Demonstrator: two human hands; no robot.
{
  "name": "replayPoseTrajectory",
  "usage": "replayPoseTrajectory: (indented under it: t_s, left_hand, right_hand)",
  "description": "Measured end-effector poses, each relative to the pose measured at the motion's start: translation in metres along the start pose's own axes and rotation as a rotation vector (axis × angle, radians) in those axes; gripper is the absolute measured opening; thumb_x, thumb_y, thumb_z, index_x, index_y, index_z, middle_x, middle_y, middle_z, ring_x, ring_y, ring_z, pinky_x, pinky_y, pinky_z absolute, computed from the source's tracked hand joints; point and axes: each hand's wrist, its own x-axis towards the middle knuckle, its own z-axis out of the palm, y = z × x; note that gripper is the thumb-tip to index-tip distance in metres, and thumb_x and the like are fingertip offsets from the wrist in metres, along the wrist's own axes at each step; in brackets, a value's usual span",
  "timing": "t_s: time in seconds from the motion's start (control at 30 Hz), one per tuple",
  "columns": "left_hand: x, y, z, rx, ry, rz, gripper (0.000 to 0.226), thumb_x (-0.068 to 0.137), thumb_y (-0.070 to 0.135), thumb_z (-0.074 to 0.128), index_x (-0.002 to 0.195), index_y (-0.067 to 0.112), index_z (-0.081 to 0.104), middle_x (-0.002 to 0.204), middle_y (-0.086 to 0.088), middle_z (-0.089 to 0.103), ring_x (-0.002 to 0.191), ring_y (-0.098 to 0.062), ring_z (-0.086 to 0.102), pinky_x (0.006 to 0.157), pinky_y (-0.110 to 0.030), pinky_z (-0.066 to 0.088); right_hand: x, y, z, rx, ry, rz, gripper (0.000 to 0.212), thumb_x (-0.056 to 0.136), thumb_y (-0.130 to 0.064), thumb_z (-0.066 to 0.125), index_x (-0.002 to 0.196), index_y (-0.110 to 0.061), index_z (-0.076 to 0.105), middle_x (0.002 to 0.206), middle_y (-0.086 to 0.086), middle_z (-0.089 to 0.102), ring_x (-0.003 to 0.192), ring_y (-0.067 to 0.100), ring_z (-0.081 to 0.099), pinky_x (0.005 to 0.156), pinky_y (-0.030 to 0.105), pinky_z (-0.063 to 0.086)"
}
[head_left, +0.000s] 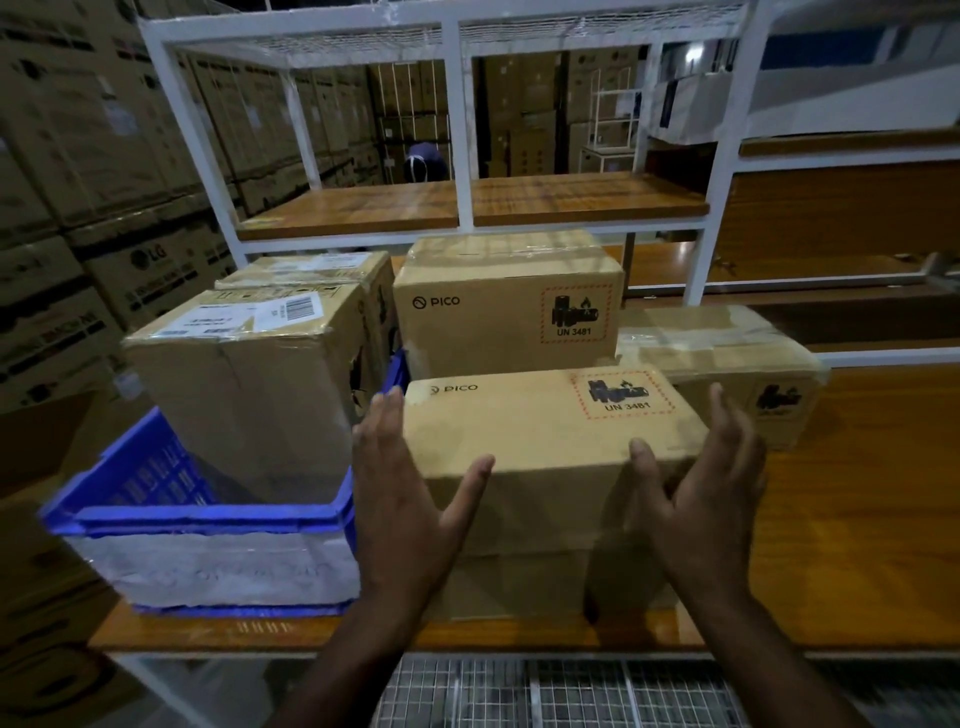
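The near PICO carton (545, 436) is flanked by the left hand (410, 499) and right hand (711, 493), fingers straight and grasping nothing, so a 2-sided squeeze is likely needed before lifting.

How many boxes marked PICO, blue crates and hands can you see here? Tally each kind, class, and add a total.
Boxes marked PICO: 2, the front box and the back box
Blue crates: 1, the blue crate
Hands: 2, the left hand and the right hand
Total: 5
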Motion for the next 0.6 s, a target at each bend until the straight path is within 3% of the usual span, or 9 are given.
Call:
replayPoseTrajectory:
  t_s: [0.07, 0.1, 0.2, 0.27, 0.33, 0.43, 0.5, 0.57, 0.6]
  left_hand:
    - [0.008, 0.012, 0.000, 0.067, -0.056, 0.124, 0.084, 0.092, 0.068, 0.048, 0.154, 0.014, 0.032, 0.159, -0.004, 0.034, 0.152, -0.015, 0.022, 0.122, -0.048, 0.026]
    - [0.010, 0.019, 0.001, 0.110, -0.108, 0.158, 0.080, 0.094, 0.069, 0.044, 0.153, 0.016, 0.035, 0.159, -0.004, 0.036, 0.152, -0.015, 0.022, 0.123, -0.048, 0.025]
    - [0.011, 0.035, 0.007, 0.249, -0.339, 0.217, 0.079, 0.095, 0.071, 0.025, 0.153, 0.019, 0.037, 0.159, -0.001, 0.038, 0.152, -0.011, 0.019, 0.125, -0.041, 0.015]
    - [0.013, 0.038, 0.014, 0.333, -0.515, 0.233, 0.083, 0.094, 0.071, 0.005, 0.157, 0.022, 0.028, 0.164, 0.003, 0.029, 0.153, -0.008, 0.013, 0.126, -0.035, 0.008]
    - [0.015, 0.038, 0.018, 0.363, -0.582, 0.252, 0.083, 0.093, 0.066, -0.004, 0.158, 0.024, 0.026, 0.165, 0.004, 0.026, 0.153, -0.006, 0.015, 0.126, -0.035, 0.008]
    - [0.022, 0.041, 0.016, 0.338, -0.587, 0.237, 0.073, 0.097, 0.060, 0.008, 0.154, 0.024, 0.037, 0.161, 0.004, 0.037, 0.148, -0.006, 0.028, 0.122, -0.030, 0.013]
    - [0.029, 0.040, 0.015, 0.337, -0.588, 0.252, 0.064, 0.100, 0.055, 0.020, 0.152, 0.024, 0.042, 0.158, 0.004, 0.041, 0.145, -0.008, 0.034, 0.119, -0.027, 0.019]
    - [0.035, 0.041, 0.016, 0.328, -0.607, 0.288, 0.059, 0.102, 0.049, 0.025, 0.153, 0.022, 0.041, 0.159, 0.003, 0.040, 0.145, -0.008, 0.033, 0.118, -0.026, 0.020]
    - [0.037, 0.043, 0.017, 0.321, -0.627, 0.312, 0.059, 0.102, 0.046, 0.024, 0.154, 0.021, 0.038, 0.161, 0.002, 0.037, 0.147, -0.008, 0.031, 0.119, -0.025, 0.016]
  right_hand:
    - [0.005, -0.013, -0.001, -0.085, -0.028, -0.198, 0.069, 0.096, -0.054, 0.042, 0.153, -0.017, 0.031, 0.155, 0.006, 0.032, 0.148, 0.016, 0.021, 0.119, 0.050, 0.020]
    - [0.006, -0.023, 0.000, -0.108, -0.097, -0.255, 0.062, 0.098, -0.052, 0.039, 0.149, -0.016, 0.039, 0.154, 0.004, 0.038, 0.147, 0.015, 0.024, 0.120, 0.045, 0.019]
    - [0.009, -0.045, 0.006, -0.213, -0.317, -0.288, 0.053, 0.098, -0.049, 0.038, 0.140, -0.021, 0.052, 0.148, -0.001, 0.050, 0.138, 0.015, 0.041, 0.114, 0.037, 0.023]
    - [0.013, -0.052, 0.011, -0.306, -0.400, -0.309, 0.050, 0.100, -0.047, 0.036, 0.139, -0.023, 0.054, 0.146, -0.004, 0.053, 0.137, 0.011, 0.043, 0.115, 0.034, 0.021]
    - [0.017, -0.054, 0.013, -0.342, -0.447, -0.305, 0.047, 0.101, -0.045, 0.038, 0.140, -0.023, 0.054, 0.145, -0.005, 0.054, 0.136, 0.009, 0.044, 0.117, 0.032, 0.019]
    - [0.021, -0.058, 0.012, -0.358, -0.438, -0.288, 0.040, 0.098, -0.040, 0.049, 0.131, -0.022, 0.063, 0.136, -0.004, 0.062, 0.128, 0.010, 0.053, 0.111, 0.029, 0.029]
    - [0.025, -0.062, 0.010, -0.365, -0.427, -0.290, 0.032, 0.096, -0.037, 0.052, 0.118, -0.023, 0.070, 0.122, -0.004, 0.069, 0.111, 0.010, 0.061, 0.096, 0.027, 0.043]
    - [0.031, -0.069, 0.011, -0.374, -0.458, -0.294, 0.028, 0.094, -0.036, 0.050, 0.112, -0.025, 0.069, 0.113, -0.006, 0.069, 0.100, 0.009, 0.060, 0.082, 0.025, 0.041]
    - [0.033, -0.071, 0.014, -0.354, -0.499, -0.305, 0.030, 0.094, -0.035, 0.048, 0.117, -0.025, 0.066, 0.119, -0.007, 0.067, 0.105, 0.009, 0.059, 0.087, 0.025, 0.040]
